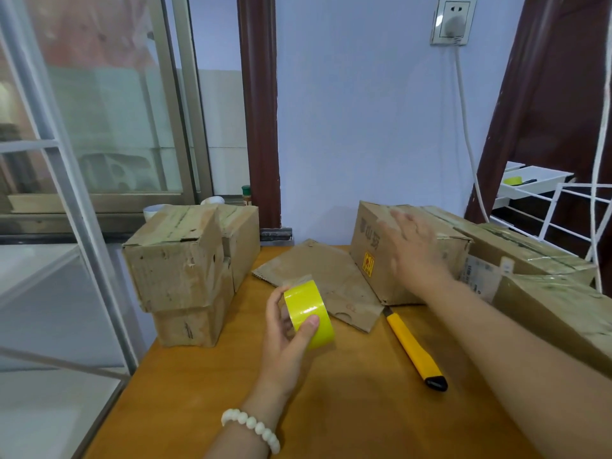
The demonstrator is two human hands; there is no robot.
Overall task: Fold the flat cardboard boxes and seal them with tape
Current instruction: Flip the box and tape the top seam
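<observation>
Already, taped boxes (178, 260) stand stacked beyond the left hand (284, 336), which grips the yellow tape roll (309, 318); a flat cardboard sheet (324, 279) just past it on the table (198, 392) looks unfolded. Fingers spread and holding nothing, the right hand (412, 251) reaches a folded box (364, 233) whose grey characters and yellow-red label are too blurred to read.
</observation>
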